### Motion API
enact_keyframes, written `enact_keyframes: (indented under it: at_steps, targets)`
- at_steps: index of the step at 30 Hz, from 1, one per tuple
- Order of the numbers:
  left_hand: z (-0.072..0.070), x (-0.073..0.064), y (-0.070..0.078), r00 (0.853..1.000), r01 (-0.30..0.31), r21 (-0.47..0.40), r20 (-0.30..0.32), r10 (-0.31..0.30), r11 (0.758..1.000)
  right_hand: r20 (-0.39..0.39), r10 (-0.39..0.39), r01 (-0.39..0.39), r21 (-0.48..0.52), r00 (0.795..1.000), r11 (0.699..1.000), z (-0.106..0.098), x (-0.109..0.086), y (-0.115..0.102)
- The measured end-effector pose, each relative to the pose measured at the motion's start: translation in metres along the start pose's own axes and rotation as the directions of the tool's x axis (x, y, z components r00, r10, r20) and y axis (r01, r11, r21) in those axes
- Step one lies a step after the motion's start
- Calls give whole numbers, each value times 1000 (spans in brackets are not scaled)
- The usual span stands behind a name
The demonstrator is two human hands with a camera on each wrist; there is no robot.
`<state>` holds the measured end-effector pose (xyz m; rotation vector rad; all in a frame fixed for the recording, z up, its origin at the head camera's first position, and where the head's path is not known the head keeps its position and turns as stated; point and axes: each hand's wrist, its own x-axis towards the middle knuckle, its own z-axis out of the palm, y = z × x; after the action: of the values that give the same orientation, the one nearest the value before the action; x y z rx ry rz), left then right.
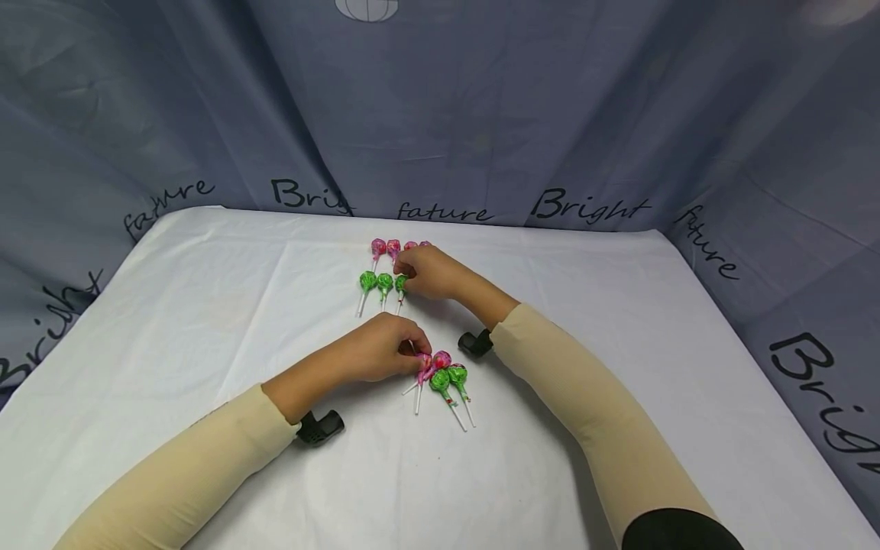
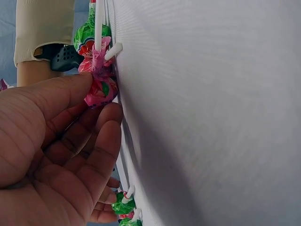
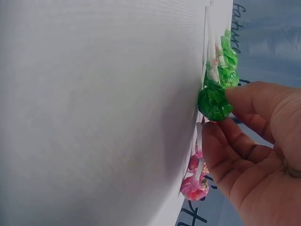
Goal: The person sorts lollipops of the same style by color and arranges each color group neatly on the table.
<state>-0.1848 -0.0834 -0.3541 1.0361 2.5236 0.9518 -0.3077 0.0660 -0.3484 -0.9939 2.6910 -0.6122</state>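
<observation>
My left hand pinches the wrapped head of a pink lollipop between thumb and fingers, low over the cloth. Beside it lie another pink lollipop and two green lollipops, their white sticks pointing toward me. Farther off, my right hand holds a green lollipop by its head, thumb on one side and fingers on the other. That one is at the right end of a row with two more green lollipops. Behind them runs a row of several pink lollipops, partly covered by the right hand.
A white cloth covers the table, with a grey curtain bearing printed words behind it. Each wrist carries a small black camera. The right forearm reaches across the table to the right of the near lollipops.
</observation>
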Motion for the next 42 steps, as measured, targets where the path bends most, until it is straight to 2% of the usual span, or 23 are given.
enact_keyframes:
  at_steps: [8,13,17,23,31,35,42]
  targets:
    - [0,1,1,1000,-2,4,-2,2,1000,-19,27,-26,29,999,999,-6,-7,0]
    - [0,1,2,1000,6,4,0,-6,1000,-47,42,-38,78,998,996,-15,-20,-3]
    - [0,1,3,1000,9,8,0,-9,1000,-74,28,-20,114,997,993,-22,-38,-5]
    - [0,0,2,1000,17,4,5,-17,1000,-87,63,-47,176,994,983,-27,-74,-12]
    - [-1,0,3,999,41,-1,0,-41,999,-84,50,-28,242,995,970,-19,-124,-19]
    - [-1,0,3,999,52,-3,-9,-52,999,-72,38,-19,250,997,968,-13,-140,-20]
    - [1,0,4,999,34,-7,-14,-34,999,-25,19,-12,236,1000,972,0,-159,-18]
